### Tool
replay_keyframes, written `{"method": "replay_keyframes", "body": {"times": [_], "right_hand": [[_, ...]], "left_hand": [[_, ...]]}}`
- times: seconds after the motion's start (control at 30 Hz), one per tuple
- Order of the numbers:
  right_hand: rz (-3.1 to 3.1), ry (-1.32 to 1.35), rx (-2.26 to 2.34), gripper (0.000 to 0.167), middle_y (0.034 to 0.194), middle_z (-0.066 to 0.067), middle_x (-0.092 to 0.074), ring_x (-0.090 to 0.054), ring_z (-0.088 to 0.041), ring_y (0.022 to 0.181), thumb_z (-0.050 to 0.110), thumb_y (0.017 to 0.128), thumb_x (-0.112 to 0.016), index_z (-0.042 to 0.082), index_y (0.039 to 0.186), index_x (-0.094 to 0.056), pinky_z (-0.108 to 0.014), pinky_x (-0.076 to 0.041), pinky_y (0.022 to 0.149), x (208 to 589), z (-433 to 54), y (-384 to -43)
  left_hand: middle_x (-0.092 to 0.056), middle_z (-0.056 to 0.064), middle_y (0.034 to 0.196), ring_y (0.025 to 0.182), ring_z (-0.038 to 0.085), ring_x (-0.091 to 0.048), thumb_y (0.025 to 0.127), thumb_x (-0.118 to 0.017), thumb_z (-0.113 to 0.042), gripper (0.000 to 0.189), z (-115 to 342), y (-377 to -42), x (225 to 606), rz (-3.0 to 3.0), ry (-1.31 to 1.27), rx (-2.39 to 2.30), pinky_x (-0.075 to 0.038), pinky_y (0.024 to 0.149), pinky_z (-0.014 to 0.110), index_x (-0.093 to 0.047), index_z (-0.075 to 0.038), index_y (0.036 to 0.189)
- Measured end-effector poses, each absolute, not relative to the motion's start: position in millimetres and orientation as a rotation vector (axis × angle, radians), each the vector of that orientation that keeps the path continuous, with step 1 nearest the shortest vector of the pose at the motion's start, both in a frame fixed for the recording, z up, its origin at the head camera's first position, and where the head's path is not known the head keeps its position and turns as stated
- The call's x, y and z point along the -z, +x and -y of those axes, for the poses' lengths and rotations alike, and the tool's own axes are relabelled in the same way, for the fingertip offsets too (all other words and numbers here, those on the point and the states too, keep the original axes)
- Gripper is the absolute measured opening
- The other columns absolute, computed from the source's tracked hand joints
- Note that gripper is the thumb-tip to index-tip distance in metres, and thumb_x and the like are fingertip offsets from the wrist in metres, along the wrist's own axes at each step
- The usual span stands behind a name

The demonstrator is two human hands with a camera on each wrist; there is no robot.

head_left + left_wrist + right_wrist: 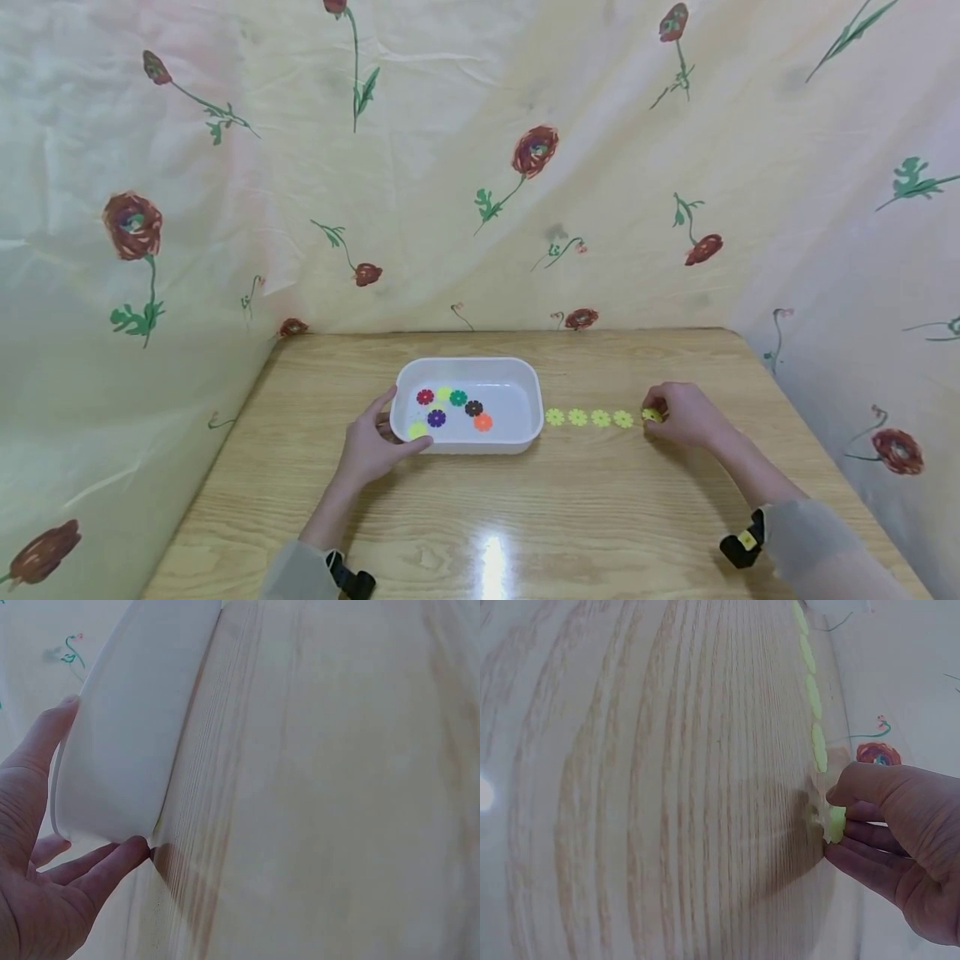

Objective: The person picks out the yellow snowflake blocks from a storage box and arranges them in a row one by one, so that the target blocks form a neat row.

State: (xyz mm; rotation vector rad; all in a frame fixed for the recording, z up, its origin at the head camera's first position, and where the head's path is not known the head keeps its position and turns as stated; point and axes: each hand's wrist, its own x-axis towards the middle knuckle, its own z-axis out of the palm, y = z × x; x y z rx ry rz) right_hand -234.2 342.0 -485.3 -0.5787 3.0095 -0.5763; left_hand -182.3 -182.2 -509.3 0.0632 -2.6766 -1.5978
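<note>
Okay, head view first: my left hand (375, 442) has the left end of the white tray (517, 404), thumb over the near rim. Inside are flower-shaped discs (437, 418) in mixed colours. My right hand (686, 414) is pinching one yellow disc (651, 414), a bit beyond the right end of a row of four yellow discs (600, 418) on the wood table (525, 508).

Left wrist view: fingers about half open around the tray's end, thumb up at the rim, fingertips low on the wall. Looks like light, stiff plastic that'd probably slide easily, so rim plus wall seems a decent hold.

Right wrist view: thumb and fingertips nearly together with just that disc between them; can't tell if it's touching the wood. I'd guess thin, super light, stiffish, kinda slippery when flat, so I'd grab the notched edges. Doubt it's fragile tbh.
</note>
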Motion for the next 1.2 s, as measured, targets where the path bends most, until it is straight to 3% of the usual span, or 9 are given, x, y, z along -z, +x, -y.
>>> {"method": "replay_keyframes", "body": {"times": [1.2], "right_hand": [[-3.050, -0.638, 0.482, 0.013, 0.079, 0.001, -0.067, -0.055, -0.009, 0.072, 0.011, 0.081, -0.085, 0.007, 0.090, -0.076, -0.029, -0.050, 0.065, 489.4, -337.3, -231.6]], "left_hand": [[-0.071, 0.019, 0.131, 0.113, 0.029, -0.073, 0.073, -0.100, -0.036, 0.107, 182.3, -181.2, 509.1, 2.675, 0.062, 1.604, -0.066, 0.093, 0.039, -0.044, -0.015, 0.162]]}}
